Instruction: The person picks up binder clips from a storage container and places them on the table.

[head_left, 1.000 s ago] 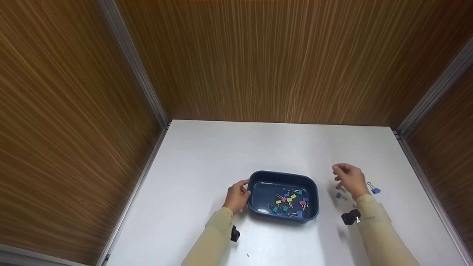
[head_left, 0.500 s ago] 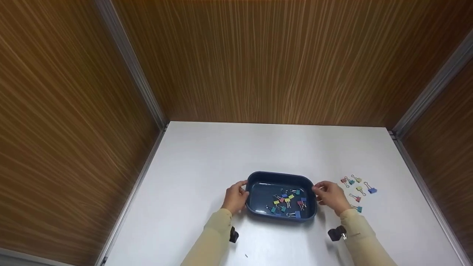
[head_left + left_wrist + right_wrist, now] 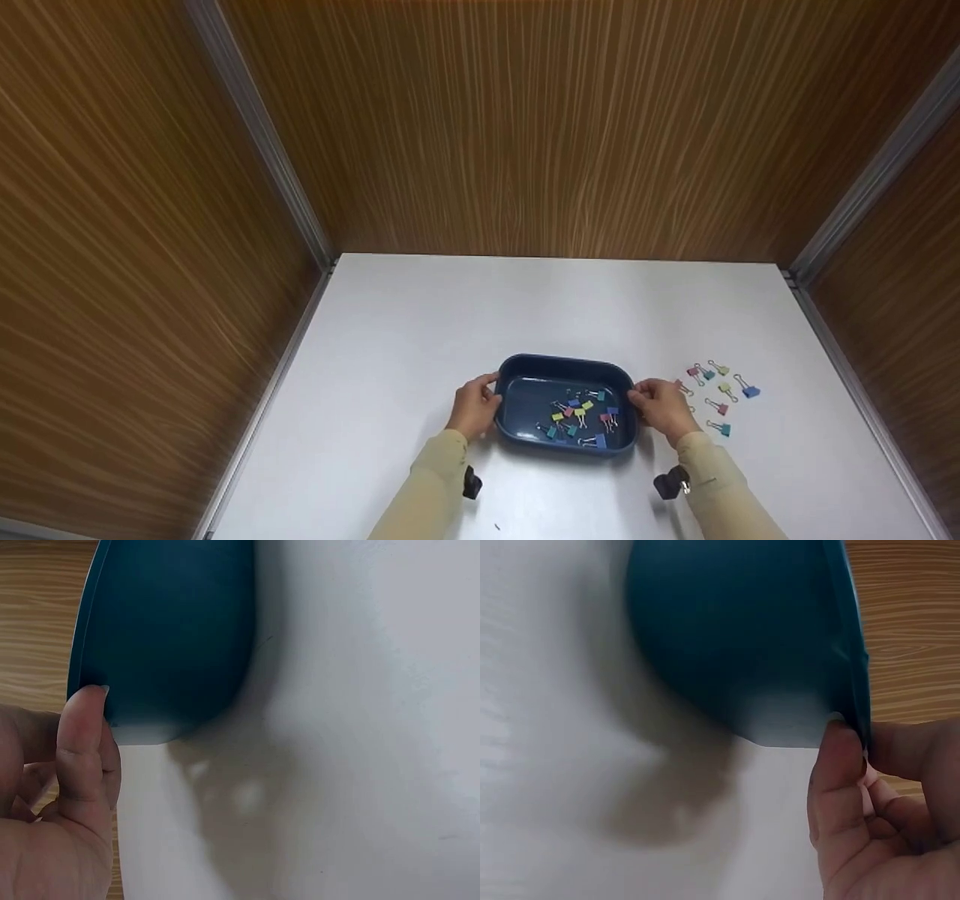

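Observation:
A dark blue rectangular tray [image 3: 521, 405] holds several small binder clips [image 3: 580, 412] in yellow, red, blue and green, mostly toward its right side. My left hand [image 3: 474, 409] pinches the rim at the left end; the left wrist view shows its fingers [image 3: 80, 724] against the tray's outer wall [image 3: 165, 622]. At the opposite end my right hand [image 3: 664, 409] pinches the rim, with fingers [image 3: 840, 772] on the outer wall [image 3: 727, 622] in the right wrist view. The clips inside are hidden from both wrist views.
More binder clips lie scattered on the white table [image 3: 405, 322] just right of my right hand, among them a blue clip [image 3: 750, 391] and a green clip [image 3: 722, 429]. Wood-grain panels [image 3: 555, 135] stand behind and at both sides. A tiny dark mark [image 3: 496, 526] shows near the front.
My right hand has come left and nearer, from above the loose clips to the tray's right rim, which it now grips. My left hand keeps its hold on the left rim.

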### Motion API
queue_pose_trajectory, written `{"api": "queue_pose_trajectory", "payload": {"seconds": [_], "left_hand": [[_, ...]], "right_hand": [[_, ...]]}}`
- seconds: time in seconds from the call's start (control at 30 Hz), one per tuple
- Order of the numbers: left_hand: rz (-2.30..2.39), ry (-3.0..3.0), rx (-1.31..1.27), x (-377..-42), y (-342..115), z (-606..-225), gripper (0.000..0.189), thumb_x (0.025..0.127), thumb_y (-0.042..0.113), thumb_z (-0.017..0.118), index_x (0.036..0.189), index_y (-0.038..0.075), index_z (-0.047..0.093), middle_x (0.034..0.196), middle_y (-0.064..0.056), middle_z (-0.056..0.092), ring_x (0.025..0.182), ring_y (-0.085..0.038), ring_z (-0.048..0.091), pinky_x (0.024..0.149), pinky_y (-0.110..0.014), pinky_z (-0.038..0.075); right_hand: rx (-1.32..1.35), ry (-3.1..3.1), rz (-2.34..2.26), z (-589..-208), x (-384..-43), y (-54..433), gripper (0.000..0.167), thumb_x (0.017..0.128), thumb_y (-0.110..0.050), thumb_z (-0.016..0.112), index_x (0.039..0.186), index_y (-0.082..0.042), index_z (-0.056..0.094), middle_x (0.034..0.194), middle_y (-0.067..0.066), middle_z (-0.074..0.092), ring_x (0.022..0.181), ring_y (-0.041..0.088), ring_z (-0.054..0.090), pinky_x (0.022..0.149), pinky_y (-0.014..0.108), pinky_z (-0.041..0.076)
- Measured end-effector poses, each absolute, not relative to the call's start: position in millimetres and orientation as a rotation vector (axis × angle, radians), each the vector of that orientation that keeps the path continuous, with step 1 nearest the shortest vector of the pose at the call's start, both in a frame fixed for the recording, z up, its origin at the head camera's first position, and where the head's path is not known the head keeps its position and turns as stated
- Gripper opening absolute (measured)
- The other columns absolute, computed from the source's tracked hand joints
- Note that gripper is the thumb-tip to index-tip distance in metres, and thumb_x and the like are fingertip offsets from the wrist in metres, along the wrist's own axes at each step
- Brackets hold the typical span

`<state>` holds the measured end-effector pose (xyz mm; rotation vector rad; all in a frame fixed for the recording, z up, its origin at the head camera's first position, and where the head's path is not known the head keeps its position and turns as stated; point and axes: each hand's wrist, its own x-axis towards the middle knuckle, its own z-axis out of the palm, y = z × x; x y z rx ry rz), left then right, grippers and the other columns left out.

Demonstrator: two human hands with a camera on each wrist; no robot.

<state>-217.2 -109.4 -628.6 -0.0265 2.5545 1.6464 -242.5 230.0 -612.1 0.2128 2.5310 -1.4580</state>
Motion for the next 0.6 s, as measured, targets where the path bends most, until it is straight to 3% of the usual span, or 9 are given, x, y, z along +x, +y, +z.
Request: {"api": "queue_pose_trajectory", "payload": {"seconds": [0.6], "left_hand": [[1.712, 2.465, -0.134, -212.0, -107.0, -632.0, 0.045, 0.092, 0.004, 0.06, 0.136, 0.015, 0.054, 0.086, -0.004, 0.053, 0.052, -0.013, 0.055, 0.045, -0.027, 0.049]], "right_hand": [[0.278, 2.387, -1.534, -619.6, -239.9, 235.1, 0.017, 0.096, -0.018, 0.059, 0.097, 0.0, 0.057, 0.083, 0.004, 0.053, 0.074, 0.017, 0.053, 0.064, 0.03, 0.05]]}}
